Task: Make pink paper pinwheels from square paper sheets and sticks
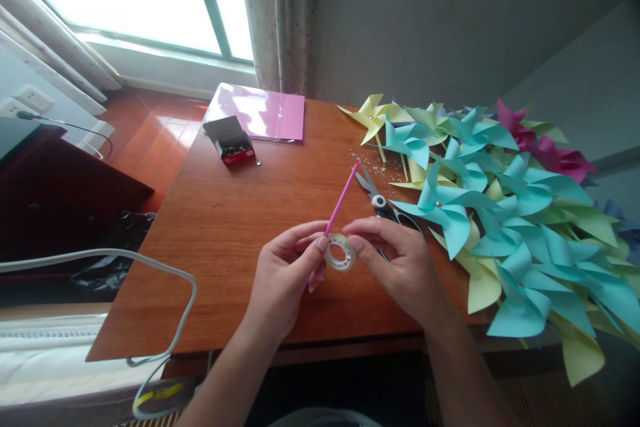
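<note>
A thin pink paper stick [343, 198] slants up and to the right from my left hand [293, 267], whose thumb and fingers are closed round its lower part. Between the two hands is a small roll of clear tape [340, 252], touching the left fingertips. My right hand [395, 260] pinches the roll at its right edge with thumb and forefinger. Whether a strip of tape is pulled out is too small to tell. Beyond the right hand lie scissors [379, 202] with black handles, blades apart, partly hidden by that hand.
Many paper pinwheels [445, 203], blue, yellow and magenta, cover the table's right side. Small scraps [380, 170] lie near the scissors. An open box of metal pieces [234, 147] and pink sheets in a clear sleeve [285, 117] are at the back. A white cable [190, 280] loops over the left edge.
</note>
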`<state>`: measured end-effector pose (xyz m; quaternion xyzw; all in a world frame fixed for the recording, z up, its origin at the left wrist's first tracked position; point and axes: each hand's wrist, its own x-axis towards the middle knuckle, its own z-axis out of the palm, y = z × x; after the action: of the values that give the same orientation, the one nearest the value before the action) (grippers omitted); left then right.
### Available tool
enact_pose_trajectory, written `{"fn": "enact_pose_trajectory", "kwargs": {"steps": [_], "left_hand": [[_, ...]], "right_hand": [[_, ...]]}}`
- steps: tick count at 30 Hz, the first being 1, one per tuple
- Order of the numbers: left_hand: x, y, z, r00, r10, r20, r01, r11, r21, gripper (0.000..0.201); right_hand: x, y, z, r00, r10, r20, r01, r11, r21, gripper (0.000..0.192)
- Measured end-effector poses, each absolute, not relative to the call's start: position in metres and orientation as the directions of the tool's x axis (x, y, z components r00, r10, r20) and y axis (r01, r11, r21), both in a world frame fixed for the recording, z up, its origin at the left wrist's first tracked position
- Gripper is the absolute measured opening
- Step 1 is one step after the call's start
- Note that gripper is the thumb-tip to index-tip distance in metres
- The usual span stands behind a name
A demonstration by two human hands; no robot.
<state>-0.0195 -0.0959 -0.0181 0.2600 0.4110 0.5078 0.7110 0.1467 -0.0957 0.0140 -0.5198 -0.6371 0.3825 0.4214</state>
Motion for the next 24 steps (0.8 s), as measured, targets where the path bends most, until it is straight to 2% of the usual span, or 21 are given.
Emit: {"fn": "enact_pose_trajectory", "kwargs": {"steps": [3, 7, 16, 19, 21, 24], "left_hand": [[-0.02, -0.096, -0.019, 0.148, 0.934, -0.326, -0.502, 0.355, 0.789, 0.021], [-0.02, -0.097, -0.02, 0.154, 0.929, -0.337, -0.488, 0.368, 0.791, 0.023], [-0.018, -0.095, -0.019, 0.131, 0.928, -0.35, -0.517, 0.365, 0.774, 0.021], [-0.018, -0.094, -0.018, 0.123, 0.926, -0.357, -0.539, 0.365, 0.76, 0.021], [-0.019, -0.094, -0.018, 0.122, 0.924, -0.362, -0.559, 0.365, 0.744, 0.021], [-0.02, -0.094, -0.018, 0.117, 0.921, -0.372, -0.6, 0.364, 0.712, 0.02]], "right_hand": [[0.152, -0.09, 0.021, -0.213, 0.954, 0.212, 0.446, 0.288, -0.847, 0.009], [0.154, -0.088, 0.023, -0.271, 0.936, 0.226, 0.487, 0.336, -0.806, 0.012], [0.145, -0.094, 0.008, -0.237, 0.886, 0.4, 0.628, 0.453, -0.632, 0.009], [0.139, -0.097, 0.003, -0.17, 0.892, 0.419, 0.6, 0.431, -0.674, 0.009], [0.135, -0.099, 0.0, -0.08, 0.924, 0.374, 0.531, 0.357, -0.769, 0.009], [0.129, -0.105, -0.004, 0.063, 0.976, 0.207, 0.27, 0.183, -0.945, 0.019]]}}
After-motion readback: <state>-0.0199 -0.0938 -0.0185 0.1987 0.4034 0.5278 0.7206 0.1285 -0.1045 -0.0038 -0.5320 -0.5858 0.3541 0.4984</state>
